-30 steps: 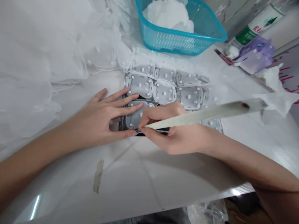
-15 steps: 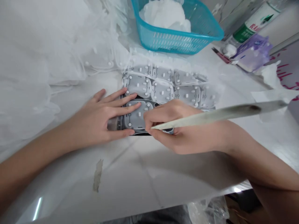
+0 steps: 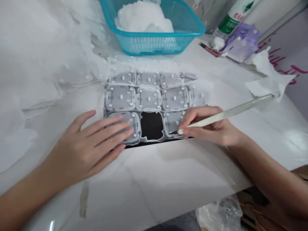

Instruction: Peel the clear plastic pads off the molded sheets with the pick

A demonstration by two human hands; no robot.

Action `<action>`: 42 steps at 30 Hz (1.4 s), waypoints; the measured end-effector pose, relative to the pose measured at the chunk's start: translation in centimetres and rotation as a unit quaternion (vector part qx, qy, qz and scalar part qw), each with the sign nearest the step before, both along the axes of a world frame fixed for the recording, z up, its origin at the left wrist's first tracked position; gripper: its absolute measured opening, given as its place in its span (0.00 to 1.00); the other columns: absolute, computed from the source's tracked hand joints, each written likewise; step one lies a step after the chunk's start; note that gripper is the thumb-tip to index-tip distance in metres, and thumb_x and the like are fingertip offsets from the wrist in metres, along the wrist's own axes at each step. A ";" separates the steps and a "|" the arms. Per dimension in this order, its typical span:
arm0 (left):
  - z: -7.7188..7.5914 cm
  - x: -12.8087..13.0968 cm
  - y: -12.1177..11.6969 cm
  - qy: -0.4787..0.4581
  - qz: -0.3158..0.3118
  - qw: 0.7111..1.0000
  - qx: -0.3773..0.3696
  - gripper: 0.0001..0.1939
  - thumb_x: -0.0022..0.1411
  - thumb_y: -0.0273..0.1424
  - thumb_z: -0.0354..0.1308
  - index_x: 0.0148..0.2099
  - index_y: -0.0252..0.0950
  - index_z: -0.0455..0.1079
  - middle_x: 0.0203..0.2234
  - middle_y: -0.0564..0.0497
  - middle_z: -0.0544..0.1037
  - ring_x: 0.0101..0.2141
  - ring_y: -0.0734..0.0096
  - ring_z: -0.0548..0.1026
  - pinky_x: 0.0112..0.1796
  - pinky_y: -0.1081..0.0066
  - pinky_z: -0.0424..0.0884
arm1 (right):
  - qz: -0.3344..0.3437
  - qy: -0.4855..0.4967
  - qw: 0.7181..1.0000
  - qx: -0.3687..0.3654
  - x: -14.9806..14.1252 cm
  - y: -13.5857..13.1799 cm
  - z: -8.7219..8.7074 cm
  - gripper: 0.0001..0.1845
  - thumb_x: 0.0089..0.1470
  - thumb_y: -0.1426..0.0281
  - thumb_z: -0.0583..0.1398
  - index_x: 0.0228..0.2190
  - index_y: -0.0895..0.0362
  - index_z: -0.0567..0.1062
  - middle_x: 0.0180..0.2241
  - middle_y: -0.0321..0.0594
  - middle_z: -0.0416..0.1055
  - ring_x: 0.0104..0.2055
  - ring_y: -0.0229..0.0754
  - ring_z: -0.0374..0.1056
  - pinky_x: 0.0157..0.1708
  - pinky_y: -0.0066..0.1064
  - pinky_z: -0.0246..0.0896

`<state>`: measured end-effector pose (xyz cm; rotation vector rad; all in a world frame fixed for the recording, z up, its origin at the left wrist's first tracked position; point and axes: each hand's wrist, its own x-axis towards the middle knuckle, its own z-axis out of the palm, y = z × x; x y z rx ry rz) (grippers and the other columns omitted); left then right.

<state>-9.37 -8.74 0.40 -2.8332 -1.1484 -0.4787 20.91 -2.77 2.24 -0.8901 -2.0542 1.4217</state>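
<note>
A translucent grey-white sheet (image 3: 121,97) of moulded, rounded-square panels with small raised pegs lies on a dark mat. My left hand (image 3: 96,141) rests flat on its front left panel, fingers spread. In my right hand (image 3: 204,125) is a long, pale-handled craft knife (image 3: 223,115), pinched close to its working end. A thin dark tip, partly hidden by the fingers, meets the front edge of the third panel in the front row. Between my hands, an opening in the sheet shows the black mat (image 3: 151,125).
Behind the sheet stands a blue basket (image 3: 154,43) holding white, soft-looking pieces. Piled translucent sheets (image 3: 36,57) cover the left side. At back right are a bottle (image 3: 231,21), a purple packet (image 3: 242,41), a pink-handled tool (image 3: 210,50) and white scraps (image 3: 267,85).
My right hand has shifted right along the front row with the knife, uncovering the opening in the sheet. The left hand stays on the front left panel. The whole view has shifted.
</note>
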 end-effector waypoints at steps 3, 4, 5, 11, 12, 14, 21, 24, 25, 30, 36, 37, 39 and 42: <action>0.0 3.0 -0.5 -0.003 -0.019 1.000 -0.011 0.18 0.63 0.29 0.50 0.55 0.43 0.65 0.53 0.55 0.72 0.53 0.65 0.69 0.55 0.58 0.56 | 0.006 -0.022 1.000 0.021 1.0 -0.3 -0.2 0.03 0.52 0.76 0.60 0.27 0.59 0.71 0.24 0.38 0.71 0.25 0.33 0.67 0.22 0.23 0.60; 0.0 4.2 -0.7 -0.004 -0.022 0.999 -0.023 0.18 0.64 0.30 0.49 0.55 0.43 0.65 0.53 0.55 0.71 0.53 0.64 0.69 0.55 0.58 0.56 | 0.018 -0.024 0.999 0.029 1.2 -0.2 -0.1 0.04 0.52 0.77 0.59 0.27 0.59 0.71 0.25 0.38 0.71 0.26 0.33 0.67 0.23 0.23 0.60; -0.1 5.3 -0.7 -0.003 -0.023 0.999 -0.035 0.18 0.65 0.30 0.48 0.56 0.42 0.65 0.54 0.54 0.71 0.53 0.64 0.68 0.54 0.58 0.57 | 0.032 -0.029 0.998 0.037 1.4 -0.1 0.1 0.04 0.52 0.78 0.59 0.27 0.59 0.71 0.25 0.38 0.71 0.26 0.33 0.67 0.24 0.23 0.60; -0.2 9.2 -0.1 0.005 -0.015 1.000 -0.018 0.17 0.65 0.32 0.48 0.54 0.39 0.68 0.45 0.51 0.77 0.46 0.60 0.73 0.46 0.59 0.61 | 0.076 -0.094 0.988 0.096 2.6 0.5 1.2 0.08 0.51 0.82 0.56 0.25 0.58 0.69 0.22 0.33 0.67 0.22 0.29 0.59 0.21 0.23 0.52; -0.2 9.2 -0.1 0.014 -0.012 1.000 -0.015 0.17 0.65 0.32 0.48 0.54 0.40 0.68 0.45 0.52 0.77 0.45 0.60 0.73 0.46 0.59 0.61 | 0.082 -0.097 0.987 0.100 2.8 0.5 1.3 0.08 0.51 0.82 0.56 0.25 0.59 0.69 0.22 0.33 0.66 0.22 0.29 0.58 0.21 0.23 0.51; -0.2 9.2 -0.3 0.040 -0.012 0.999 -0.008 0.18 0.67 0.32 0.44 0.55 0.39 0.68 0.48 0.51 0.76 0.47 0.59 0.73 0.45 0.57 0.60 | 0.095 -0.099 0.985 0.102 2.9 0.5 1.4 0.08 0.50 0.82 0.56 0.26 0.59 0.69 0.23 0.33 0.66 0.23 0.29 0.57 0.22 0.23 0.51; -0.4 9.5 -1.7 0.062 0.023 0.998 -0.001 0.21 0.68 0.36 0.41 0.59 0.36 0.62 0.54 0.47 0.70 0.52 0.54 0.69 0.47 0.56 0.59 | 0.110 -0.095 0.983 0.113 2.8 0.4 1.3 0.07 0.55 0.80 0.54 0.28 0.60 0.69 0.25 0.35 0.67 0.25 0.30 0.60 0.25 0.23 0.53; -0.4 9.4 -1.5 0.035 0.020 0.998 -0.043 0.22 0.66 0.39 0.43 0.59 0.38 0.63 0.55 0.48 0.69 0.52 0.55 0.69 0.49 0.56 0.57 | 0.115 -0.099 0.981 0.120 2.9 0.3 1.2 0.06 0.58 0.78 0.54 0.31 0.59 0.69 0.29 0.38 0.69 0.29 0.32 0.63 0.27 0.24 0.57; -0.4 9.2 -1.4 0.029 0.023 0.998 -0.055 0.24 0.66 0.41 0.44 0.59 0.38 0.62 0.56 0.48 0.69 0.53 0.54 0.69 0.51 0.55 0.56 | 0.112 -0.104 0.981 0.123 2.9 0.2 1.1 0.06 0.58 0.77 0.54 0.32 0.59 0.70 0.30 0.40 0.70 0.31 0.33 0.65 0.29 0.24 0.58; -0.9 8.5 -0.9 0.000 0.044 0.996 -0.080 0.31 0.62 0.47 0.48 0.61 0.35 0.58 0.59 0.43 0.63 0.57 0.48 0.62 0.57 0.50 0.50 | 0.076 -0.091 0.982 0.147 2.3 -0.1 0.5 0.07 0.58 0.77 0.54 0.34 0.58 0.71 0.32 0.41 0.71 0.33 0.35 0.67 0.31 0.26 0.60; -1.4 8.4 -0.7 -0.021 -0.001 0.994 -0.106 0.29 0.64 0.40 0.48 0.63 0.31 0.53 0.62 0.43 0.57 0.62 0.57 0.55 0.61 0.55 0.44 | 0.047 -0.047 0.986 0.154 1.6 0.1 0.0 0.06 0.55 0.80 0.56 0.29 0.60 0.71 0.28 0.40 0.72 0.29 0.33 0.66 0.27 0.25 0.59; -1.4 8.4 -0.7 -0.017 -0.006 0.993 -0.113 0.29 0.64 0.39 0.47 0.64 0.32 0.52 0.62 0.45 0.58 0.61 0.58 0.56 0.61 0.56 0.43 | 0.050 -0.046 0.986 0.155 1.6 0.2 0.1 0.06 0.55 0.80 0.56 0.29 0.60 0.71 0.28 0.41 0.72 0.29 0.33 0.66 0.27 0.25 0.60; -1.3 8.4 -0.7 -0.012 -0.006 0.992 -0.124 0.28 0.65 0.39 0.47 0.64 0.33 0.53 0.62 0.47 0.58 0.61 0.60 0.57 0.62 0.57 0.41 | 0.057 -0.046 0.985 0.158 1.8 0.3 0.2 0.07 0.55 0.80 0.56 0.29 0.60 0.71 0.28 0.40 0.72 0.29 0.33 0.67 0.28 0.25 0.60; -1.3 8.3 -0.7 -0.010 -0.003 0.992 -0.126 0.26 0.65 0.39 0.47 0.62 0.35 0.56 0.62 0.48 0.58 0.61 0.61 0.56 0.62 0.57 0.41 | 0.067 -0.053 0.984 0.158 2.1 0.4 0.4 0.06 0.55 0.79 0.56 0.31 0.59 0.71 0.29 0.40 0.73 0.30 0.33 0.67 0.30 0.26 0.62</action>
